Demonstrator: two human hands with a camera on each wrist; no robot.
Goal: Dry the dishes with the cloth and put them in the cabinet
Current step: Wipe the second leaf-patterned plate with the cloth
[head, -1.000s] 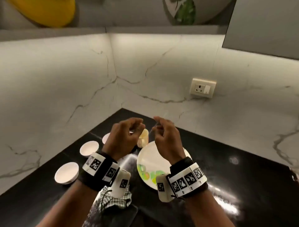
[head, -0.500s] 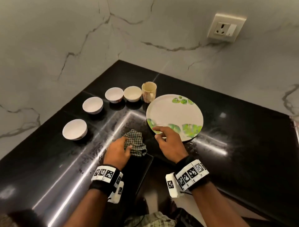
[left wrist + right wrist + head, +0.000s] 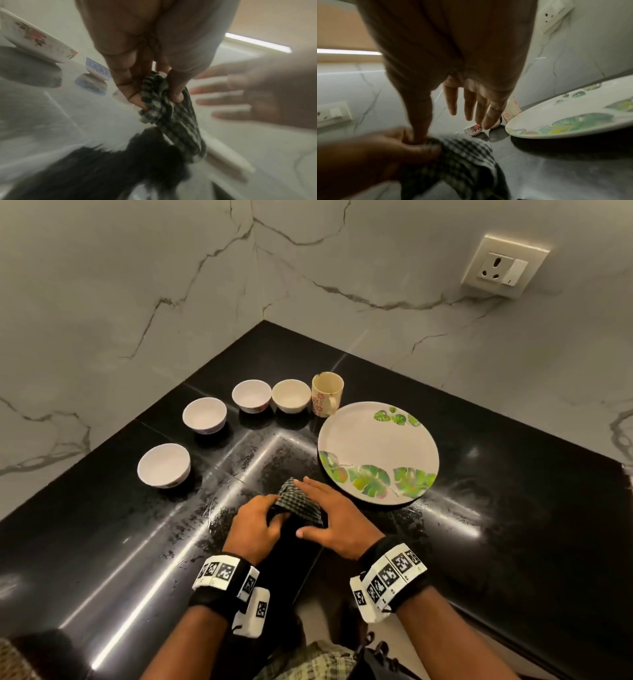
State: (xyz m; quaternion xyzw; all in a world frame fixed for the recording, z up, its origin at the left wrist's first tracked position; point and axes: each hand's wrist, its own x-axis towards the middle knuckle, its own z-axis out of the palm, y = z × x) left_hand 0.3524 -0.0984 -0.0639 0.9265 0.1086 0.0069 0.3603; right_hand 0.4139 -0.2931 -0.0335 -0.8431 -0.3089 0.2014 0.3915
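Observation:
A checked dark cloth (image 3: 298, 506) (image 3: 164, 108) (image 3: 462, 152) lies bunched at the counter's front edge. My left hand (image 3: 257, 523) (image 3: 154, 83) pinches its left side between thumb and fingers. My right hand (image 3: 334, 517) (image 3: 471, 108) hovers flat over the cloth's right side, fingers straight. A large plate with green leaf prints (image 3: 378, 453) (image 3: 565, 119) sits just right of the hands. A cream mug with red flowers (image 3: 326, 394) stands behind it. Several small white bowls (image 3: 163, 465) curve to the left.
The black stone counter (image 3: 513, 508) is wet and streaked around the dishes. Marble walls meet in a corner behind, with a wall socket (image 3: 503, 265) at the upper right. The counter's front edge runs just below my wrists. No cabinet shows.
The view dropped from the wall to the counter. My hands came down from chest height; the left took hold of the cloth and the right moved from the plate's rim to over the cloth.

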